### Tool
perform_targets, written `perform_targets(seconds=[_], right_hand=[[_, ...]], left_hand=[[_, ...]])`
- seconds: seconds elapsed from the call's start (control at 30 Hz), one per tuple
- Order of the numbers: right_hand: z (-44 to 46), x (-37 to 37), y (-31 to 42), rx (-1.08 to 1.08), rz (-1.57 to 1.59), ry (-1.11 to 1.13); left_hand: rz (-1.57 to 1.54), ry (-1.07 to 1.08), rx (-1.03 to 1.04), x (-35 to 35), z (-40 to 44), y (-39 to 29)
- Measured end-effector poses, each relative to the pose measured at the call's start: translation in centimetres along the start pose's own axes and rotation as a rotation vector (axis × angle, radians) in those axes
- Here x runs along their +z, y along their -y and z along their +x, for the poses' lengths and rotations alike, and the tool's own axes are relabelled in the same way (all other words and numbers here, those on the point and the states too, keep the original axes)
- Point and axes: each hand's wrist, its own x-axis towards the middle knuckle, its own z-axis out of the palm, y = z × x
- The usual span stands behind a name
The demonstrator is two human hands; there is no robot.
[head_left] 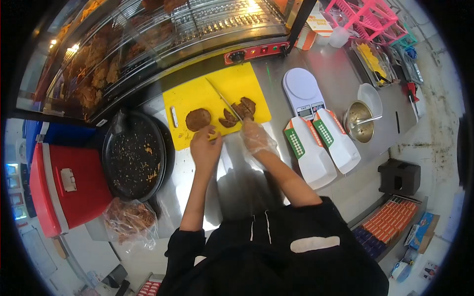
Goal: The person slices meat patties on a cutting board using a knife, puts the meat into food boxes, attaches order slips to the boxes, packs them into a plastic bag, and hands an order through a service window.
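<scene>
Head view first: what is the right hand (pixel 257 139) doing?

It wears a clear plastic glove, and its fingers are wrapped around the handle end of a long knife with a narrow metal blade (pixel 217 92). The blade slants away over a yellow rectangular cutting board (pixel 185 97), passing between dark brown cut pieces.

Where exactly are those pieces?

On the right half of the board. A smaller group of dark brown wedges (pixel 227 118) lies left of the blade, and a larger sliced portion (pixel 246 105) lies mostly to its right.

And the left hand (pixel 203 146)?

It is at the board's near edge, fingers loosely bent and a little apart, close below a round dark brown patty (pixel 198 120). I can't tell whether the fingertips touch it. The patty looks whole and lies flat, left of the cut pieces.

What surrounds the board?

It lies on a shiny metal tabletop (pixel 191 190). To the left is a round black pan (pixel 131 163) scattered with crumbs, with a clear plastic bag of brown food (pixel 129 220) just below it. To the right are a white digital scale (pixel 302 89) and two open white paper trays with green and orange printing (pixel 313 160), then a round metal bowl (pixel 360 129) with a spoon in it.
</scene>
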Motion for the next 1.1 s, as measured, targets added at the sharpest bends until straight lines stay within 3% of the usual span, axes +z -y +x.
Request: perform_targets(seconds=[0.03,0.17,0.4,0.5,0.57,0.87,1.0,1.1], right_hand=[[0.1,0.2,0.2,-0.062,0.013,-0.059],[-1.1,-1.4,-0.7,-0.102,-0.001,-0.006],[-5.5,-7.4,-1.8,0.019,0.144,0.075],[-6.8,-8.2,-2.9,0.050,0.163,0.074],[-7.4,-8.7,-3.4,0.053,0.183,0.072],[-8.7,-9.4,-3.7,0.033,0.282,0.140],[-8.6,-9.4,-3.9,0.028,0.210,0.167],[-8.6,-9.1,-3.8,0.038,0.132,0.215]], left_hand=[[0.119,0.108,-0.050,0.3,-0.7,-0.1],[0.396,-0.010,-0.011,2.1,0.5,-1.4],[0.399,0.038,0.056,3.8,2.5,-0.7],[0.322,0.132,-0.009,3.7,2.7,-1.4],[0.400,0.028,-0.001,3.4,2.5,-2.3],[0.541,0.057,0.012,2.4,2.6,-3.4],[0.410,0.066,-0.152,3.0,0.0,-3.4],[0.146,0.074,-0.322,4.2,-1.2,-2.2]])
